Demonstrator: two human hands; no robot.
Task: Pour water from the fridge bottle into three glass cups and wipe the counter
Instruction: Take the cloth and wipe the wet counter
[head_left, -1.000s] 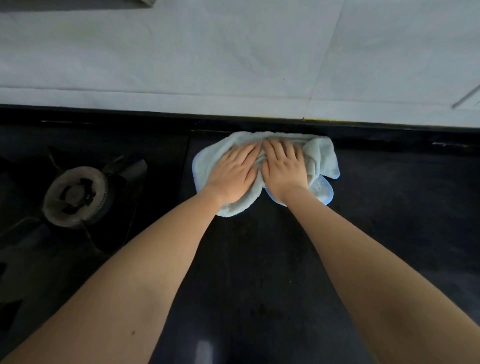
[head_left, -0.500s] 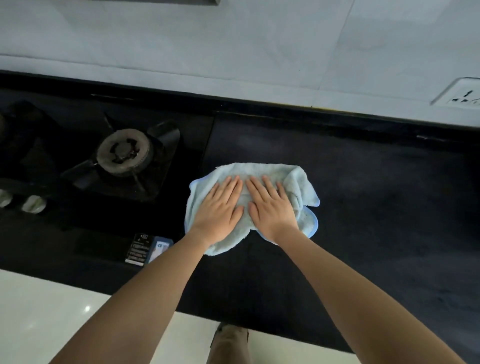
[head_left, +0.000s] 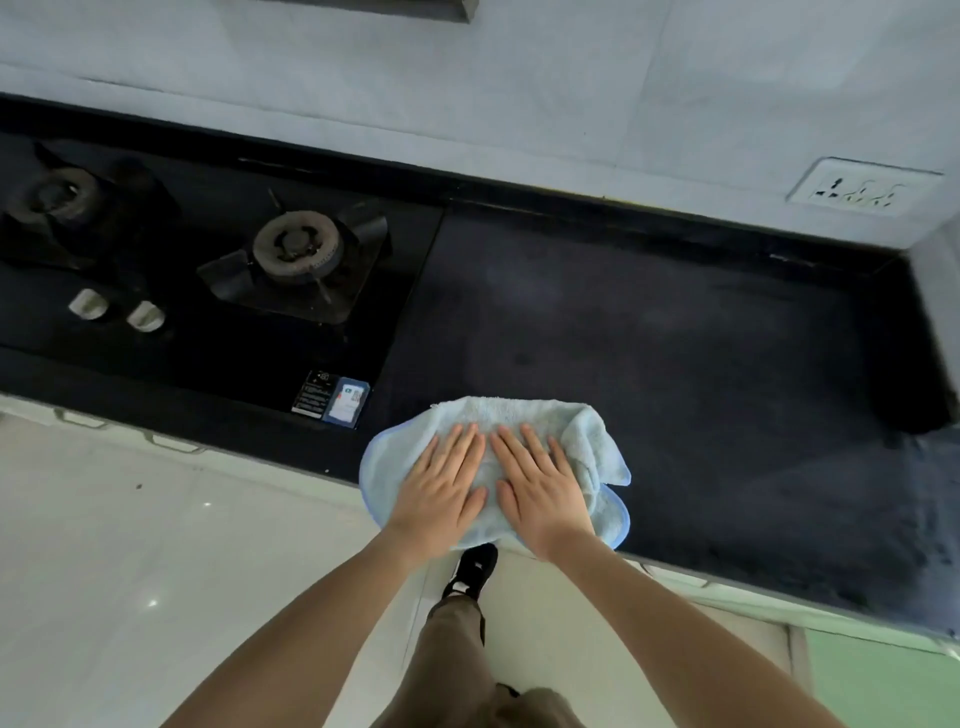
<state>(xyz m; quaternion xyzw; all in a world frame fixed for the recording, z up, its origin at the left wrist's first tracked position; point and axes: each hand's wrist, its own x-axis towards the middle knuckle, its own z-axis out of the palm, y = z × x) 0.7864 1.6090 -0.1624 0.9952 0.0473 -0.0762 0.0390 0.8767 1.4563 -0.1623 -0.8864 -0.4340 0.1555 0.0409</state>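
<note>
A light blue cloth (head_left: 496, 457) is spread at the front edge of the black counter (head_left: 649, 338), its near hem hanging slightly past that edge. It is pressed flat by both hands, which are laid side by side on its middle with the thumbs close together. The left hand (head_left: 441, 491) is placed on the cloth's left half, fingers straight and lightly spread, pointing away from the body; the right hand (head_left: 540, 491) is set on the right half in the same manner (palm down, nothing gripped). The cloth's bunched right end (head_left: 602, 452) is left uncovered just beyond the right hand, and a rounded blue-edged margin is seen to the left of the left hand.

To the left of the cloth, a black gas hob (head_left: 218, 291) is set into the counter, with two burners and two pale knobs (head_left: 117, 309); a sticker label (head_left: 332, 397) is found at its near right corner, near the cloth but apart from it. A wall socket (head_left: 865, 189) is mounted on the pale wall at upper right. Below the hands, a trouser leg and a dark shoe (head_left: 470, 569) are seen over the light floor.
</note>
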